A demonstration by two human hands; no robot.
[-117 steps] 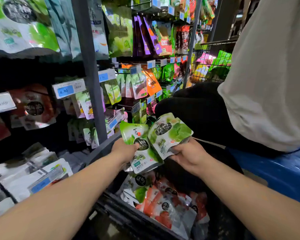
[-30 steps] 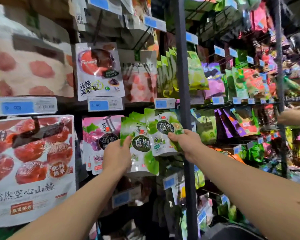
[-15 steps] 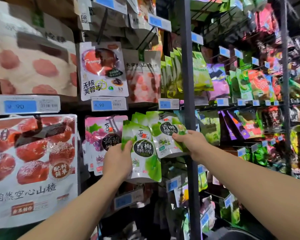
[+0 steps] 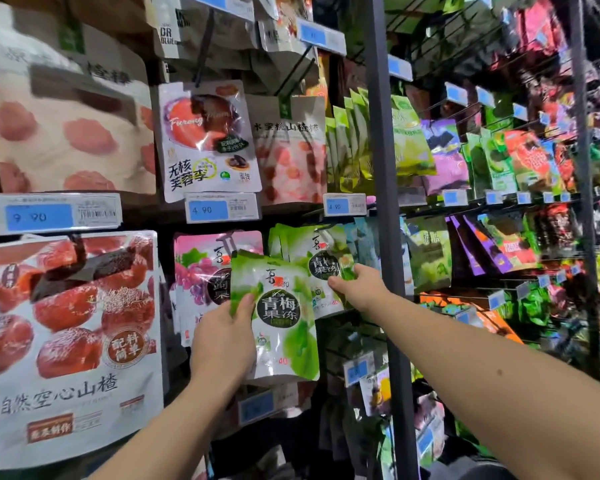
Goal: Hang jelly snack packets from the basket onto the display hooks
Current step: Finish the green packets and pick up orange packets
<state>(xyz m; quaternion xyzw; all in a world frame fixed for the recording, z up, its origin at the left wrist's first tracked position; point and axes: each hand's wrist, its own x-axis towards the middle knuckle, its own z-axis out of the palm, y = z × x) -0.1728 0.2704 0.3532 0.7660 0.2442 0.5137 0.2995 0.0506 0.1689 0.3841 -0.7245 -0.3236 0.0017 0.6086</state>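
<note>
My left hand [image 4: 224,344] grips the left edge of a green-and-white jelly packet [image 4: 278,323], held upright in front of the rack. Farther right, my right hand [image 4: 359,289] pinches the right side of a second green jelly packet [image 4: 317,268], which is pressed up against a row of like green packets [image 4: 279,237] hanging below the 4.90 price tag [image 4: 343,204]. The hook itself is hidden behind the packets. A pink grape jelly packet [image 4: 205,268] hangs just left of them. The basket is out of view.
A grey upright post [image 4: 383,202] stands right beside my right hand. Large red hawthorn bags [image 4: 70,323] hang at the left, a plum packet [image 4: 207,140] above. Many green, purple and orange snack packs [image 4: 499,161] fill the hooks to the right.
My view rose from the basket to the rack. In the last second my right hand pushed its green packet closer against the hanging row, while the left hand's packet dropped slightly lower.
</note>
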